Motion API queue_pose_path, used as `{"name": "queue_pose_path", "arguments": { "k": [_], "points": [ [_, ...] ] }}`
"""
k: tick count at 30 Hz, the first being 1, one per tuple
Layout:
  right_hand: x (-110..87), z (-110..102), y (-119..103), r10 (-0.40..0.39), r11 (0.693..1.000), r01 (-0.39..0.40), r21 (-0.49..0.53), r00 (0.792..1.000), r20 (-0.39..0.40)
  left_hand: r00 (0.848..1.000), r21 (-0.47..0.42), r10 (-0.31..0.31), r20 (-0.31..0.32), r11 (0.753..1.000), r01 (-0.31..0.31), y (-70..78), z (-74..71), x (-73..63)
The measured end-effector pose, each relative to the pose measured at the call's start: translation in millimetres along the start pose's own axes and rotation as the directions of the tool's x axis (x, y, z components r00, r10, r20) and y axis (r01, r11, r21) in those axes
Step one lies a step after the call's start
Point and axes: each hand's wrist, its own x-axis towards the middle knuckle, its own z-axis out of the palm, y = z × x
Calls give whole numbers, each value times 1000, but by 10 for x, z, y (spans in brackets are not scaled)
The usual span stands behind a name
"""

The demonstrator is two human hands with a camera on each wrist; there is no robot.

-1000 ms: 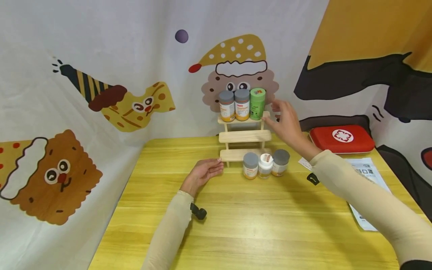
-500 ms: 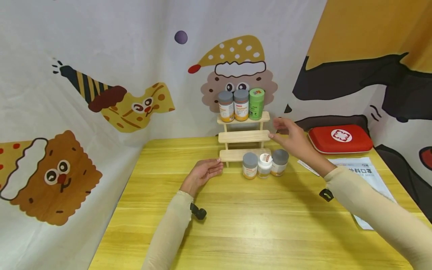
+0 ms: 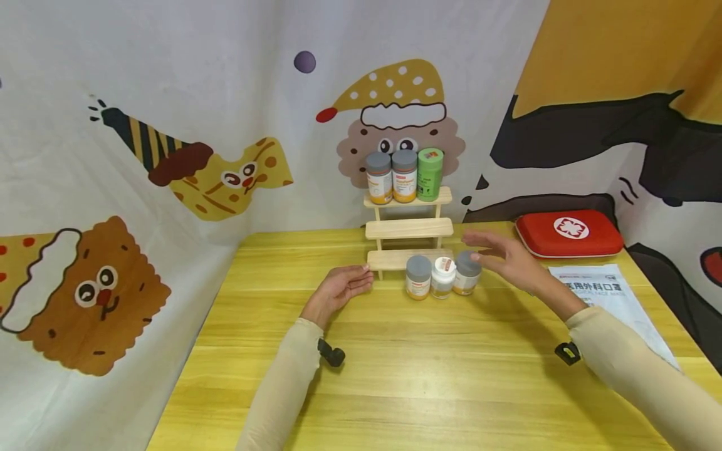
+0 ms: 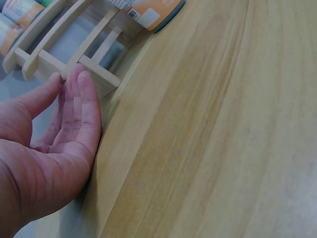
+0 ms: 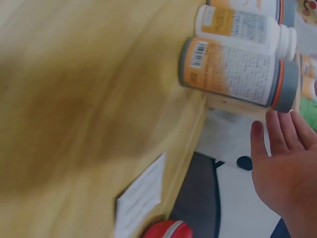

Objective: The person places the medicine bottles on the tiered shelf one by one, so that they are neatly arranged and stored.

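A three-step wooden rack stands at the back of the table. My left hand holds the left end of its lowest step, thumb and fingertips meeting at the wood in the left wrist view. Two grey-lidded bottles and a green bottle stand on the top step. In front of the rack are a grey-lidded jar, a small white bottle and a second grey-lidded jar. My right hand is open beside that right jar, its fingertips close to the lid, nothing gripped.
A red zip case with a white emblem lies at the back right. A white face-mask packet lies in front of it, partly under the right forearm. A printed curtain hangs behind the table.
My right hand has come down and to the right, from beside the green bottle to beside the right jar. The left hand stays at the rack; the bottles and jars have not moved.
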Motion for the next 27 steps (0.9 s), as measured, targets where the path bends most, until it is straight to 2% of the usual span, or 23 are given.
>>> {"name": "queue_pose_path", "arguments": {
  "k": [7,13,20,27],
  "points": [
    [-130,42,169,7,1000,-6,-13,998,63,1000,-2,-15,4,1000,15,-34,-25,-20],
    [-174,80,231,30,999,-29,-28,999,37,1000,5,-15,6,1000,15,-48,-19,-29],
    [-172,77,276,-3,1000,3,-20,1000,16,1000,10,-10,20,1000,10,-25,-11,-11],
    [-155,63,241,7,999,-7,-43,1000,1,1000,11,-2,14,1000,2,-2,-15,11]
  ]
}}
